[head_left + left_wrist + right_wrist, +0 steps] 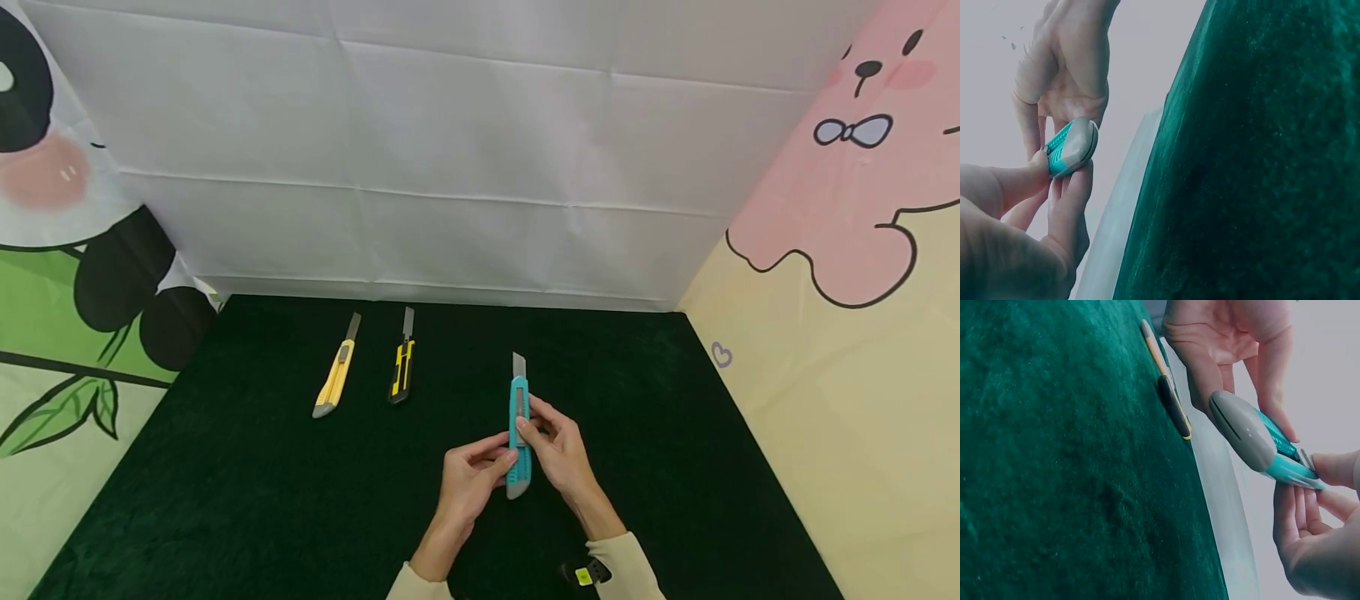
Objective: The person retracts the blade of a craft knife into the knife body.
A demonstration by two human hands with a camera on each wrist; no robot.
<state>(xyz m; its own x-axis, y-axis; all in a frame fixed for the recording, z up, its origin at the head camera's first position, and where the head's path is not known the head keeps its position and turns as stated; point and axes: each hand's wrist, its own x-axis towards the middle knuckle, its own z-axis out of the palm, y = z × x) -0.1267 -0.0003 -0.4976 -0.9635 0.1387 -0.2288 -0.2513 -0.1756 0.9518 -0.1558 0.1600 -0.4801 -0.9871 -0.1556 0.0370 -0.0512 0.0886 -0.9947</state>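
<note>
Holding teal utility knife (pixel 519 433), both hands.

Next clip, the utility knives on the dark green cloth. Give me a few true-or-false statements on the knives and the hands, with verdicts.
1. Both hands hold the teal utility knife. True: the left hand and the right hand both grip its body.
2. The teal knife's blade is fully retracted. False: a short length of blade shows at its far end.
3. Two other knives lie on the cloth. True: a yellow utility knife and a black and yellow utility knife.
4. Those two knives lie crossed. False: they lie side by side, apart.
</note>
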